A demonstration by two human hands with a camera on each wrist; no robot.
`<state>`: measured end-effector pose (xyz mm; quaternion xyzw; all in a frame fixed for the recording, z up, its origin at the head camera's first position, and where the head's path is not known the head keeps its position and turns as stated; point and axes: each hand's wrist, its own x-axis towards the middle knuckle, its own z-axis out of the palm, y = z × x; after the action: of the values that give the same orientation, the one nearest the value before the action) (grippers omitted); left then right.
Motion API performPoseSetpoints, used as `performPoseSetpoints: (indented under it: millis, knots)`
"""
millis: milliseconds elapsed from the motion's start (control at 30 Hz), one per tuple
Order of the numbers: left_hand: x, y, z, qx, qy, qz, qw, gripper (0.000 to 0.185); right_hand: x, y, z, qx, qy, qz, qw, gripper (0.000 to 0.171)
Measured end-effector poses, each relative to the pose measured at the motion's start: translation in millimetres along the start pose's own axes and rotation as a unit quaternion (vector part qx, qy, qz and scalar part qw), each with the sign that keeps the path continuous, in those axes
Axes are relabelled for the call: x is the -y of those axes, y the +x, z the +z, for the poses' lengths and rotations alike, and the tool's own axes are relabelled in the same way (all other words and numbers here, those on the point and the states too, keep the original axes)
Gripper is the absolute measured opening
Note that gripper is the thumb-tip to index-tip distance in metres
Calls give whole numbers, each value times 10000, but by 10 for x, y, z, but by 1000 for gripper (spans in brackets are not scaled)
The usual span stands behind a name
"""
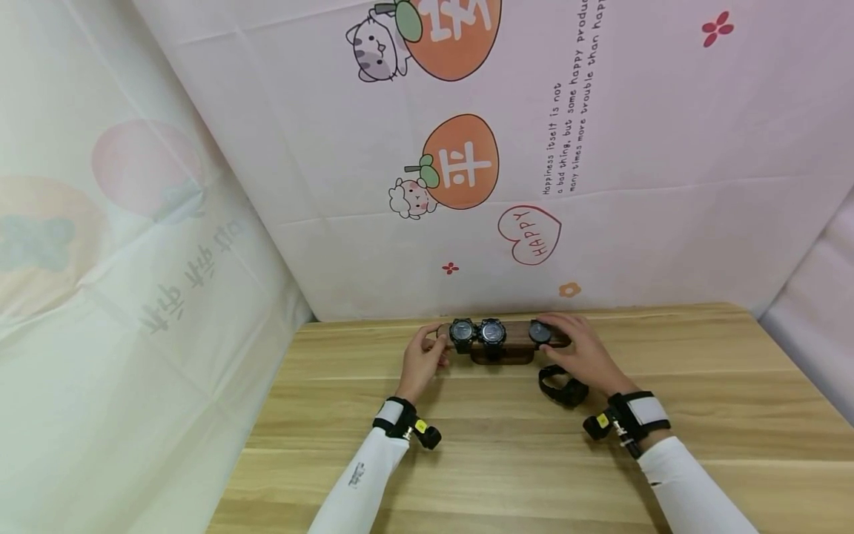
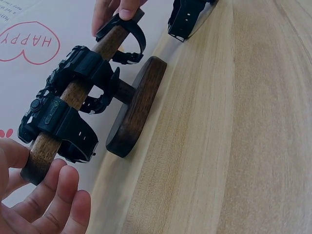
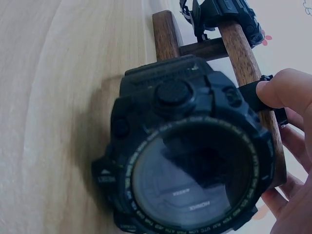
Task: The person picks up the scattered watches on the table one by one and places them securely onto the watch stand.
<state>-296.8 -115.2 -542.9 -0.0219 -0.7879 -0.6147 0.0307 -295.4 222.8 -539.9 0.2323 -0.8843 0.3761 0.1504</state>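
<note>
Cloth at left (image 1: 220, 319): white, creased, with faded prints.
Left sleeve (image 1: 363, 482): white, with a small dark mark, reaching in from the bottom edge.
Left strap (image 1: 396, 417): black and white, round the wrist, bearing a small black camera (image 1: 428, 437).
Left hand (image 1: 420, 363): partly closed, thumb and bent fingers holding the left end of the stand (image 1: 517, 335); other fingers spread loosely below it.
Left watch (image 1: 462, 334): black, on the stand, nearest the left hand, dial facing the head camera.
Middle watch (image 1: 492, 334): black, just beside the left watch, its strap also looped round the wood.
Stand: dark wood, a bar (image 2: 109, 44) held over a base (image 2: 139, 112) by a short stem (image 2: 123, 91); it is on the table (image 1: 480, 467), near the back edge.
Back cloth (image 1: 373, 178): behind the stand, printed with orange fruit, lettering and a red heart (image 1: 530, 235).
Right watch (image 1: 540, 333): on the bar near its right end, a gap between it and the middle watch.
Loose watch (image 1: 571, 391): black, on the table in front of the right end, strap looped.
Right hand (image 1: 587, 360): partly closed, thumb pressed on the right watch's strap, fingers behind the bar.
Right strap (image 1: 640, 417): like the left one.
Right sleeve (image 1: 694, 489): white.
</note>
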Motion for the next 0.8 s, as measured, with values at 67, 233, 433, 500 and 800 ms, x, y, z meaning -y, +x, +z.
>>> performPoseSetpoints:
  millis: [67,233,433,500,800]
  knots:
    - [4,2,1,-2,9,7,10000,37,2,1,2,4,-4,-14,10000,57]
    - [13,0,6,-16,12,23,10000,37,-11,6,17,53,12,6,10000,57]
    - [18,-9,5,-47,-43,-18,10000,36,-4,16,35,91,39,24,9999,57]
    - [15,-9,5,-43,-56,-28,10000,36,8,22,33,83,22,16,10000,57]
    - [5,-6,9,-41,-54,-3,10000,36,37,50,64,11,-156,-97,9998,59]
